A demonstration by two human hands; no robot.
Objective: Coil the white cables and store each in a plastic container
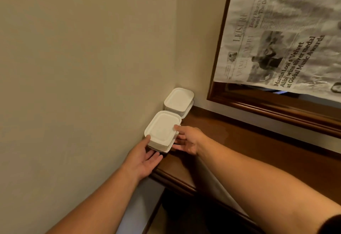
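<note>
Sitting at the left end of the brown wooden table [239, 141], hard against the beige wall [83, 67], are two white plastic containers, one behind the other. The far container [179, 99] stands right in the corner where the two walls meet, its square lid closed. The near container [162, 129] touches its front edge and is also lidded; both are opaque, so what lies inside them cannot be told. Both hands are on the near container. The left hand [145, 160] grips its near left corner, thumb laid on the lid's rim and fingers reaching under the front side. The right hand [188, 139] holds the right side, thumb tip on the lid and fingers spread along the wall of the box below it. Whether the box rests on the table or is lifted just clear of it is not plain. To the right, on the back wall, hangs a dark wooden frame [276, 112] with a sheet of newspaper [286, 40] covering it.
</note>
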